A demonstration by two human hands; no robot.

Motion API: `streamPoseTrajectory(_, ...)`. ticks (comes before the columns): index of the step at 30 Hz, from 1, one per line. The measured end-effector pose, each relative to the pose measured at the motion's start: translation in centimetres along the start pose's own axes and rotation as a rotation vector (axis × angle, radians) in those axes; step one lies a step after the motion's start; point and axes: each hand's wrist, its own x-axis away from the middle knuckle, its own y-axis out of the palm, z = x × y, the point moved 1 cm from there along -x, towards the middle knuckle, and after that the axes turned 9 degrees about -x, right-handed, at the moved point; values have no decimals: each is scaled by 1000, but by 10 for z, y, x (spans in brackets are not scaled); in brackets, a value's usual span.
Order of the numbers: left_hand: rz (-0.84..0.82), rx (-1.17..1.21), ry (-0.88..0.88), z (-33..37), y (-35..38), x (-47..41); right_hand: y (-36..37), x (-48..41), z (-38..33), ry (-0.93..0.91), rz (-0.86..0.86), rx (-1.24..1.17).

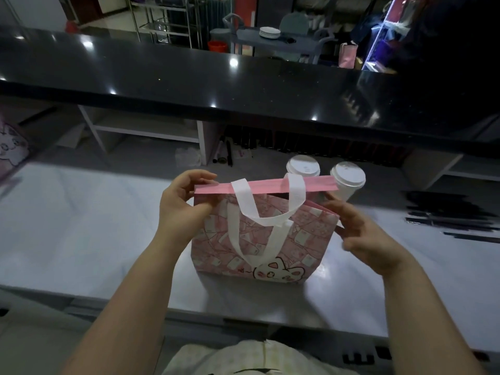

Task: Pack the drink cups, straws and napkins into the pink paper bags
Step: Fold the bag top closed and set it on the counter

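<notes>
A pink paper bag (pixel 303 239) with white handles and a cartoon animal print stands on the pale counter (pixel 81 234) in front of me. My left hand (pixel 181 201) pinches the left end of its top rim. My right hand (pixel 365 236) holds the bag's right side edge near the top, fingers curled around the fold. Two white lidded drink cups (pixel 303 165) (pixel 347 175) stand just behind the bag. Several dark straws (pixel 449 212) lie blurred on the counter at the right. What is inside the bag is hidden.
A raised black glossy countertop (pixel 243 77) runs across behind the work surface. Part of another pink printed bag (pixel 10 147) shows at the far left edge. Shelving and clutter sit under the black counter. The counter's front edge (pixel 216 318) is close to my body.
</notes>
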Motion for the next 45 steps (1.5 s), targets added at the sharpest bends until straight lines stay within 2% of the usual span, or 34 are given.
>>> streamPoseTrajectory(2,-7,13,-17,-1,1,-1,10,-6,-1,-16,65,-13)
streamPoseTrajectory(6,-10,42,-22,-2,-1,-1,28,-18,4,-148,273,-184)
streamPoseTrajectory(11,-41,85,-64,-6,-2,0,60,-29,16,-356,646,-156)
streamPoseTrajectory(16,-72,84,1,-9,-7,-3,63,-32,16,-437,796,-117)
streamPoseTrajectory(18,-66,12,41,-10,-10,-4,61,-31,15,-468,773,-32)
streamPoseTrajectory(22,-89,-271,184,-10,-24,-5,49,-24,4,-647,553,539)
streamPoseTrajectory(24,-141,-384,258,-6,-30,-3,43,-18,-3,-647,437,697)
streamPoseTrajectory(28,-101,-533,403,12,-20,-7,53,-17,-22,-517,387,743)
streamPoseTrajectory(32,-143,-705,440,35,7,-14,75,-35,-43,-397,395,987)
streamPoseTrajectory(36,-190,-811,462,45,22,-15,81,-43,-51,-287,375,937)
streamPoseTrajectory(40,-182,-884,446,47,34,-11,87,-49,-50,-344,411,1072)
streamPoseTrajectory(45,-103,-881,472,40,38,-4,92,-47,-41,-430,484,1102)
